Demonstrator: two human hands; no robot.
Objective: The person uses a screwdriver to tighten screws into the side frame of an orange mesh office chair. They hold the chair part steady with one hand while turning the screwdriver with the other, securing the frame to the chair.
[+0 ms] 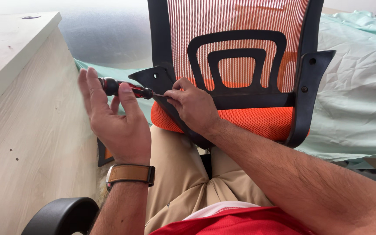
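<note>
A screw is being driven into the black armrest bracket [155, 80] of an orange mesh chair [240, 65].

Head view: the left hand [116, 117] pinches the red and black screwdriver [125, 88] loosely, with fingers spread. The right hand [194, 106] pinches near the tip to steady it at the bracket. I think turning comes next, with the tip kept straight. A wooden desk side [35, 130] stands close on the left, and a green cloth [357, 95] lies behind.

Left of my hands I see a pale wooden desk panel [27, 130]. Beyond and to their right lies a crumpled mint-green sheet [357, 95]. Below them, a black armrest [62, 216] sits lower left beside my beige trousers [183, 174].
</note>
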